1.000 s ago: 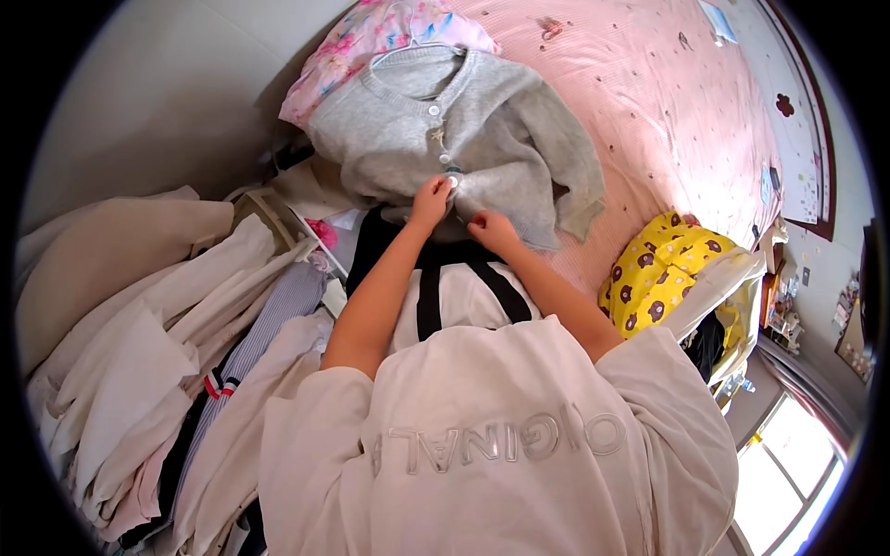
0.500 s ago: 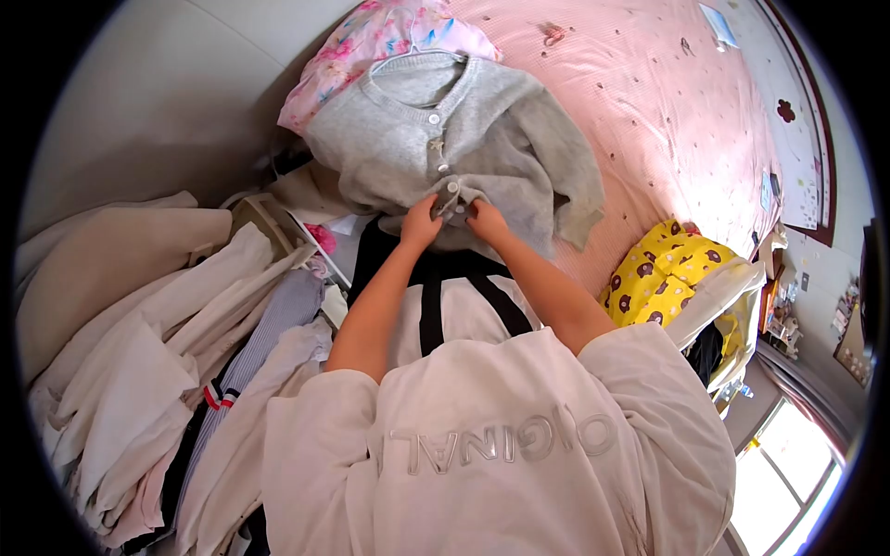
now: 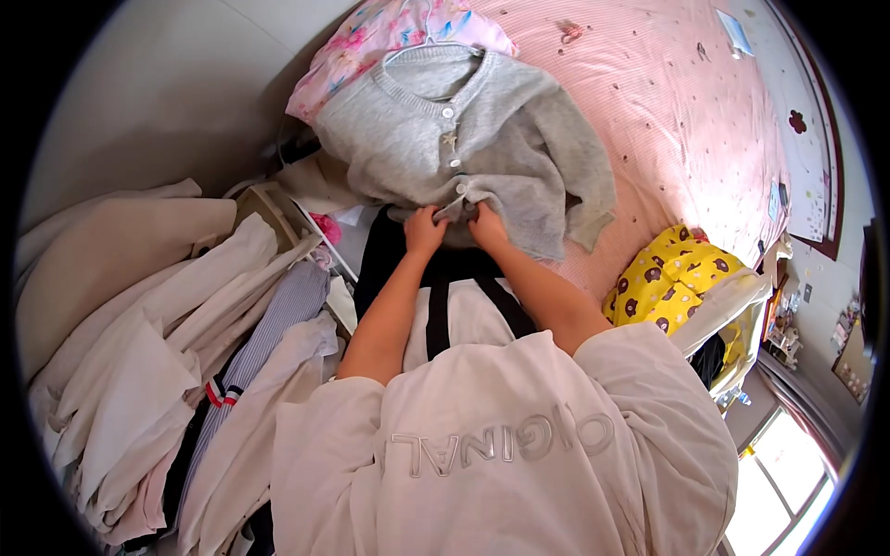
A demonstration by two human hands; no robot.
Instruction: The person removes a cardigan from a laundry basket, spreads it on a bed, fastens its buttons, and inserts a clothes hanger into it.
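Your left hand (image 3: 424, 232) and right hand (image 3: 487, 225) are close together at the lower front of the gray cardigan (image 3: 510, 130), each with fingers pinching its knit near a white button (image 3: 462, 189); the fingertips are partly hidden. The cardigan, on a hanger (image 3: 429, 44), lies at the near left part of the pink bed (image 3: 649, 111), overlapping a floral pillow (image 3: 338, 60).

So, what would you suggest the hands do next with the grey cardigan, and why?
I would probably draw the front edges of the grey cardigan together just below the lowest visible button, since the left hand and right hand both grip bunched cloth there. Whether another button is hidden there, I cannot tell.
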